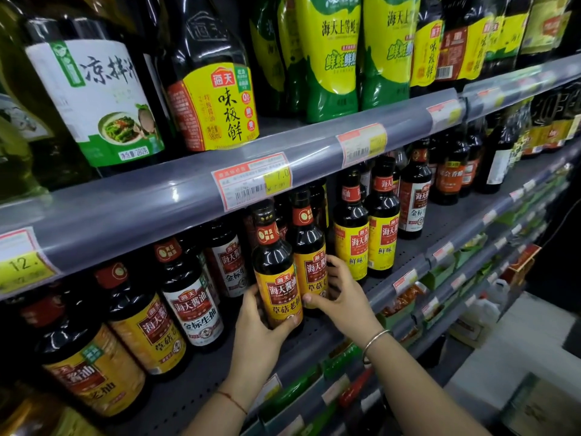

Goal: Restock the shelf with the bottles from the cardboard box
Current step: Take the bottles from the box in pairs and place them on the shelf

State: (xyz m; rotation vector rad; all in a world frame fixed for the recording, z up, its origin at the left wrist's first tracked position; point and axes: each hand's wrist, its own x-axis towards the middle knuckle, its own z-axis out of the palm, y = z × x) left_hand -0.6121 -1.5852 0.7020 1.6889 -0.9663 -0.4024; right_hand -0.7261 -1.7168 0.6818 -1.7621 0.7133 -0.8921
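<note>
Our left hand (257, 322) wraps one yellow-label bottle (276, 278) on the shelf (314, 335); our right hand (339, 297) cups its neighbour bottle (309, 256). Rows look nearly full (box unseen).

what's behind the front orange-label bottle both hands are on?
Directly behind the front bottle, held by the left hand, stands a second orange-label bottle, which the right hand touches. More dark bottle necks show farther back; their labels are hidden.
</note>
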